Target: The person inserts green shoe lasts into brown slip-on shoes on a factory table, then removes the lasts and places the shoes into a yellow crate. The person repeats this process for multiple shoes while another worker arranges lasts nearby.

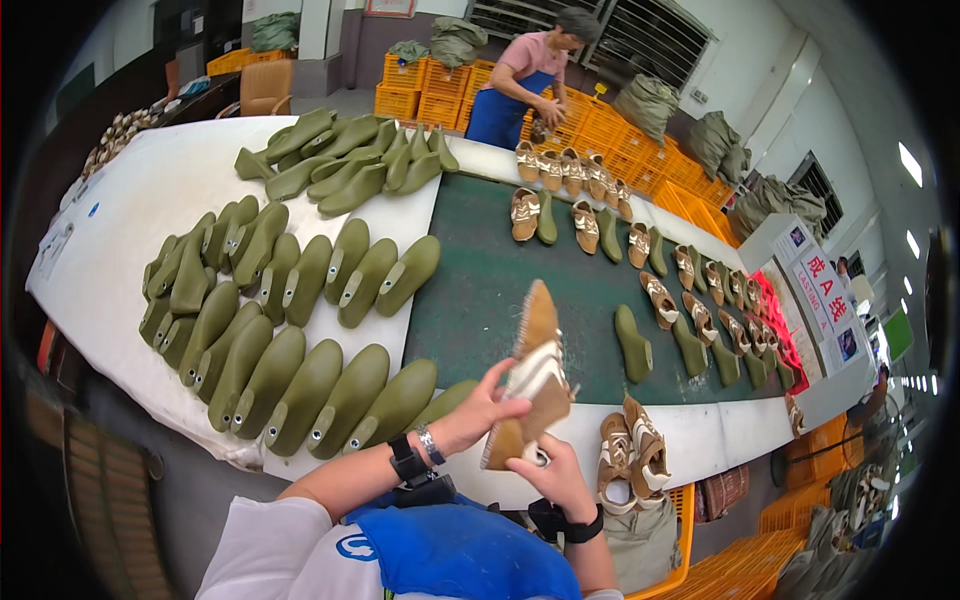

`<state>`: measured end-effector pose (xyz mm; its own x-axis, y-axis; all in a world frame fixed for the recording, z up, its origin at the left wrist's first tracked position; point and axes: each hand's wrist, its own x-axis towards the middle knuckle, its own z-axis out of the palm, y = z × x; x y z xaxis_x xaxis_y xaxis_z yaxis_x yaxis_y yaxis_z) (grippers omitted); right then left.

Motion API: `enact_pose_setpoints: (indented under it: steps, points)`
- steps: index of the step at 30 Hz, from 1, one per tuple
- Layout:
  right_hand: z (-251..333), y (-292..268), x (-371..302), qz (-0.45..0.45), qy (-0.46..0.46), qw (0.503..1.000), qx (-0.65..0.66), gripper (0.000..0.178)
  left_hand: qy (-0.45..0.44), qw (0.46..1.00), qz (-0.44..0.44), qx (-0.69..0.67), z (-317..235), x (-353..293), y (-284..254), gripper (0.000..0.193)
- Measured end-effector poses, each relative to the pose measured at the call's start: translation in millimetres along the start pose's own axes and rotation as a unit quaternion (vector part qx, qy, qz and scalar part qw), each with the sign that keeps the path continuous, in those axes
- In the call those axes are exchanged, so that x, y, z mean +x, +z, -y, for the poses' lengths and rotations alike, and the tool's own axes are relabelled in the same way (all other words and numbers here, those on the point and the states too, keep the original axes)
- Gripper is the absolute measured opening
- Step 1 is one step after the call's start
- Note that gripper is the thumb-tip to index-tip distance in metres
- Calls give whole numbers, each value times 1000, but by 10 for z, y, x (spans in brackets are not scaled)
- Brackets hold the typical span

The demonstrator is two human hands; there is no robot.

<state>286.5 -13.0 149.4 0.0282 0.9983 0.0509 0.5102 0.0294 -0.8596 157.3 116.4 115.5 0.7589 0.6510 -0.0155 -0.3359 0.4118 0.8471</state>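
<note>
A tan and white shoe upper point(545, 372) is held up over the near edge of the table, its toe pointing away from me and its stitched edge showing. My left hand point(482, 405) grips its left side, with the thumb across it. At the heel end, my right hand point(556, 474) pinches the upper near the opening. To the right of it, a pair of tan and white shoe uppers point(648, 450) stands on the near white ledge. Left of my hands, green shoe lasts point(358, 390) stand in a row.
Several more green lasts point(360, 172) are piled on the white tabletop point(110, 215). A green conveyor belt point(475, 265) carries lasts and uppers toward a white machine housing point(815, 290). Across the belt a co-worker point(525, 80) handles a shoe beside orange crates point(590, 125).
</note>
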Motion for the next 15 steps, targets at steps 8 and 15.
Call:
enact_pose_setpoints:
  steps: [8, 15]
  points:
    - [344, 34, -37, -205, -183, 956, -103, 54, -85, 874, 123, -463, -97, -45, -410, 61]
    - [349, 103, -71, -166, -138, 975, -46, 53, -85, 874, 32, -478, -103, -65, -235, 61]
